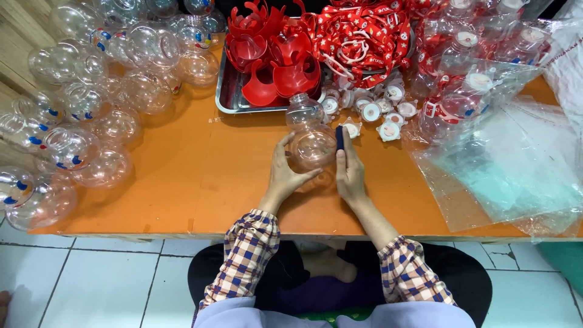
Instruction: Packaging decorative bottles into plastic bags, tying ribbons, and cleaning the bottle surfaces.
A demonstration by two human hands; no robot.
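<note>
My left hand (284,176) cups a clear plastic bottle (311,146) at table (182,182) centre. My right hand (350,173) pinches a dark blue tool (339,138) against the bottle's 3 o'clock side. Metal tray (226,100) of red holders (273,58) at 12 o'clock; empty bottles (91,103) at 9.

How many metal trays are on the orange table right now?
1. The metal tray sits at the table's far edge, left of centre, holding red plastic holders. Another could be hidden under the red straps.
</note>
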